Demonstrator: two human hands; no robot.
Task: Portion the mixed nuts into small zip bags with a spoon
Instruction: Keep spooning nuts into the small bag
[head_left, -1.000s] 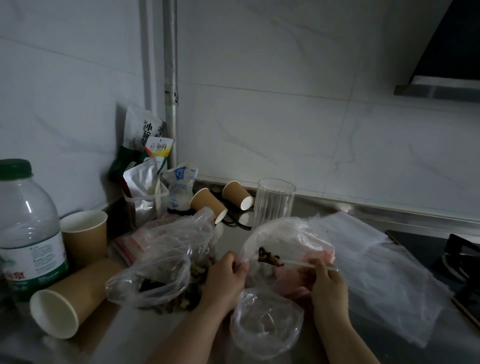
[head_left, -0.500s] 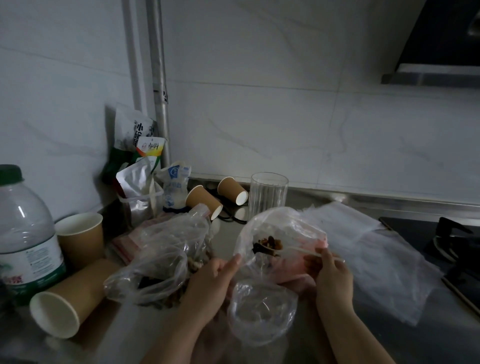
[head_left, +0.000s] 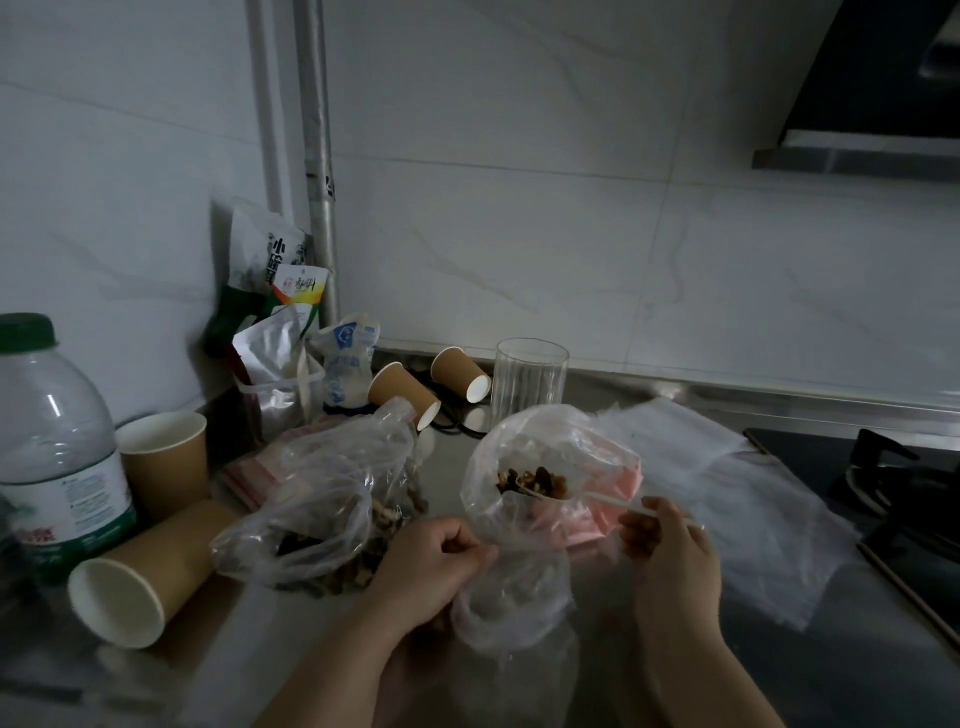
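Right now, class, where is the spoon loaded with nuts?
In the head view, the spoon sits centre-right, its loaded bowl at the mouth of the clear bag, its handle held by the right hand, in front of the drinking glass.

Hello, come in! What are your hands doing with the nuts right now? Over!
Left hand pinches small bag open. Right hand holds spoon, nuts heaped at bag mouth. Nothing blocking.

Nut-laden spoon (head_left: 540, 488) inside bag (head_left: 519, 519)
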